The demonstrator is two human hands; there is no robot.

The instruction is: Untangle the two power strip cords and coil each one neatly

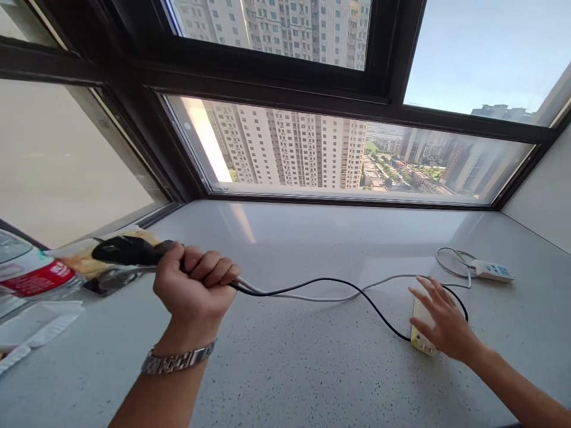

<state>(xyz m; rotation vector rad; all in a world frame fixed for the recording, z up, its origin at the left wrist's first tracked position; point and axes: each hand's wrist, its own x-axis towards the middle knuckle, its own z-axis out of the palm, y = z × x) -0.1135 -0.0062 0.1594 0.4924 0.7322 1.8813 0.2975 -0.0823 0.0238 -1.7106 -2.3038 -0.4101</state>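
Note:
My left hand (196,279) is closed around a black cord (330,279) and a light grey cord (312,298), side by side. A dark object (127,250), perhaps a plug, juts from the thumb side of that fist; its exact kind is unclear. Both cords run right along the sill. The black one reaches a yellowish socket block (426,345), and the grey one leads towards a white power strip (493,270). Over the block is my right hand (439,321), fingers spread, partly hiding it. Whether the palm touches the block cannot be made out.
On the left stand a clear bottle with a red label (40,278), a patterned packet (89,255) and a white tray-like container (42,324). A dark window frame (285,98) borders the speckled sill (303,374) at the back, with a white wall (539,184) right.

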